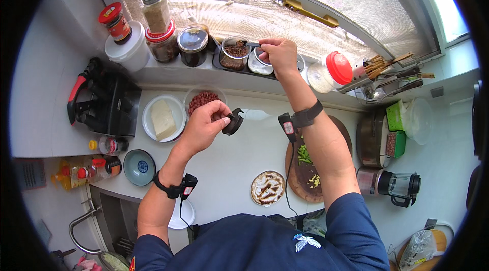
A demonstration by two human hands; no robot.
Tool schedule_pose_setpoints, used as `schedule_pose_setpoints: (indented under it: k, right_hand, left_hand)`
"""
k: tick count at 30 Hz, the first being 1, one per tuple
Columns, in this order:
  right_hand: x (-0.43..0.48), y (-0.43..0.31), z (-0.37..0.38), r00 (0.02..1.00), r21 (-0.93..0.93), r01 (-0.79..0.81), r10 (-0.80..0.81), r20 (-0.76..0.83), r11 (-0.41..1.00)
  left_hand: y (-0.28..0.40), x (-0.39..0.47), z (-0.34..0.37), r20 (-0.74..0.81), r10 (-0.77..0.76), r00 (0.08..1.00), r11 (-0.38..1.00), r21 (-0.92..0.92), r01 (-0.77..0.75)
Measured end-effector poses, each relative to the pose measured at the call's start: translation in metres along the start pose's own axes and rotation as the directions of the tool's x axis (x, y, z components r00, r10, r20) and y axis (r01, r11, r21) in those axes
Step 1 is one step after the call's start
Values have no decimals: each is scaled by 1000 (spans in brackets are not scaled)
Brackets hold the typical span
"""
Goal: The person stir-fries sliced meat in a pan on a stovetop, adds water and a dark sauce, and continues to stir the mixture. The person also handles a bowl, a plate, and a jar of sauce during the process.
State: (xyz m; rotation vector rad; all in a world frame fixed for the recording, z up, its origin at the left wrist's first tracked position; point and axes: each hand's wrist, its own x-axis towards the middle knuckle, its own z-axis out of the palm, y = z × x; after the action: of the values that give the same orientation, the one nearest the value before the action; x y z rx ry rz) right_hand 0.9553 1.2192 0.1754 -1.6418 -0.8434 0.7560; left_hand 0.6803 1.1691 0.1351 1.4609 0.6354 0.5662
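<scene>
My right hand (278, 55) is at the windowsill, pinching the handle of a small dark spoon (252, 44). The spoon's tip dips into an uncovered clear jar of coarse brown spice (235, 52). Beneath that hand, partly covered by it, stands another jar with white contents (260, 63). My left hand (206, 123) grips a black jar lid (233, 121) above the counter. Behind the left hand is a clear bowl of reddish beans or peanuts (202, 100). Just left of it, a block of tofu (162, 119) lies on a white plate (146, 115).
A red-lidded jar (336, 69) and a utensil holder (355, 76) stand right on the sill. Chopped greens (304, 154) lie on a round cutting board (296, 183) under my right forearm. A knife block (118, 105), blue bowl (138, 168), sink (114, 213) and blender (399, 185) flank the counter.
</scene>
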Motion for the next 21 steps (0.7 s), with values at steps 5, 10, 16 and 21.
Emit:
schedule_pose_setpoints:
  k: [5, 10, 16, 21]
  right_hand:
    - [-37, -23, -16, 1000, 168, 16, -18, 9, 986]
    - [-108, -48, -27, 993, 240, 48, -71, 90, 970]
    - [-208, -49, -20, 920, 305, 23, -139, 366, 952]
    - [-299, -48, 20, 759, 279, -8, -176, 626, 960]
  left_hand:
    - [22, -35, 3, 9, -6, 1000, 998, -66, 6]
    - [47, -116, 19, -65, -48, 997, 998, -34, 46]
    - [29, -257, 59, -252, -119, 961, 989, -114, 92]
    - [-8, -389, 107, -515, -76, 854, 985, -173, -17]
